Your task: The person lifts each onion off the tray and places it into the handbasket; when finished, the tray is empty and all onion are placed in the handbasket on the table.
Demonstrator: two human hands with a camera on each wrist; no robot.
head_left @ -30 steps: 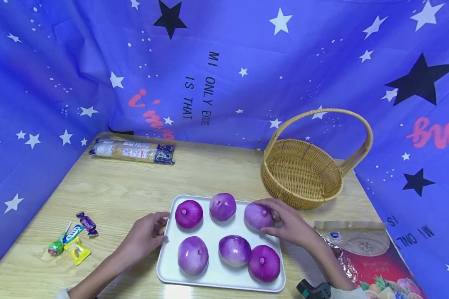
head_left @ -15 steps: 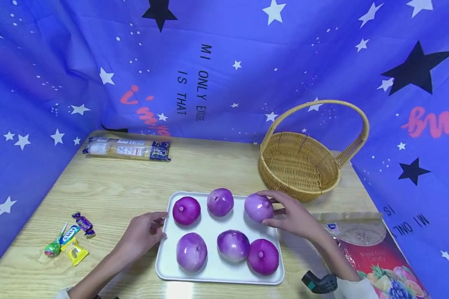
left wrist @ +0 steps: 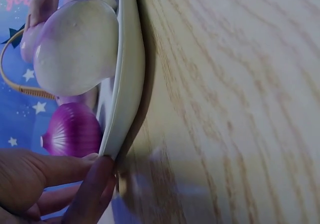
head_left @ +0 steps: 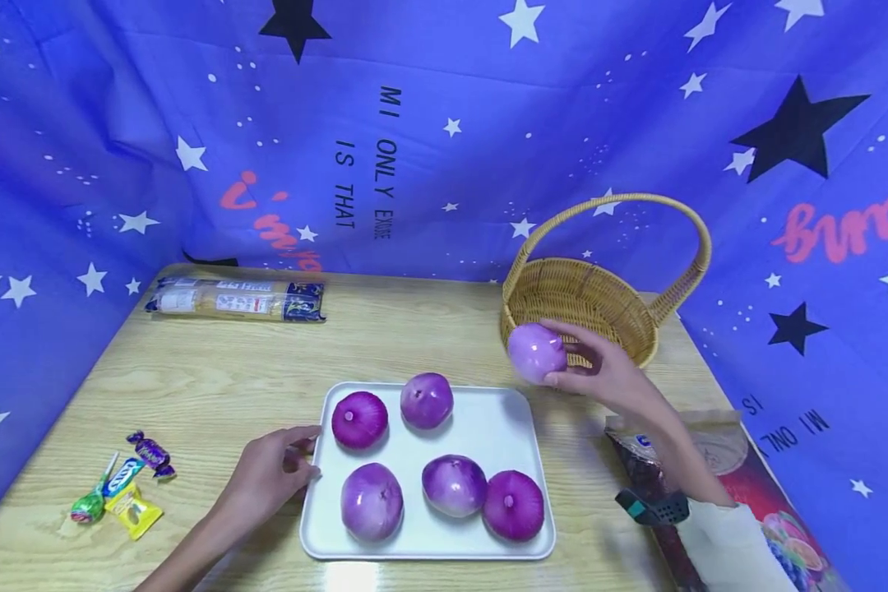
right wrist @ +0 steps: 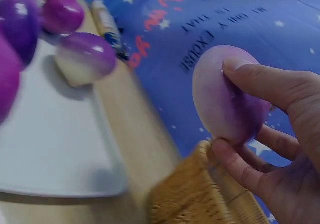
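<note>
In the head view my right hand (head_left: 599, 370) holds a pale purple onion (head_left: 536, 353) above the table, at the near side of the wicker basket (head_left: 580, 288). The right wrist view shows thumb and fingers pinching this onion (right wrist: 225, 94) beside the basket's rim (right wrist: 205, 154). With my left hand (head_left: 270, 473) I grip the left edge of a white tray (head_left: 488, 419). Up close, thumb and fingertips pinch the tray's rim (left wrist: 120, 109). Several purple onions rest on the tray, including a darker one (head_left: 359, 420) at its far left corner and another (head_left: 514, 506) at its near right.
Wrapped sweets (head_left: 133, 510) and a lollipop (head_left: 89, 507) lie on the left of the table. A long clear packet with blue ends (head_left: 237, 299) lies at the back left. A red candy bag (head_left: 740, 460) is under my right forearm. Starry blue cloth surrounds the table.
My right hand has lifted the pale onion off the tray's far right corner and carried it up toward the basket. The left hand stays at the tray's edge.
</note>
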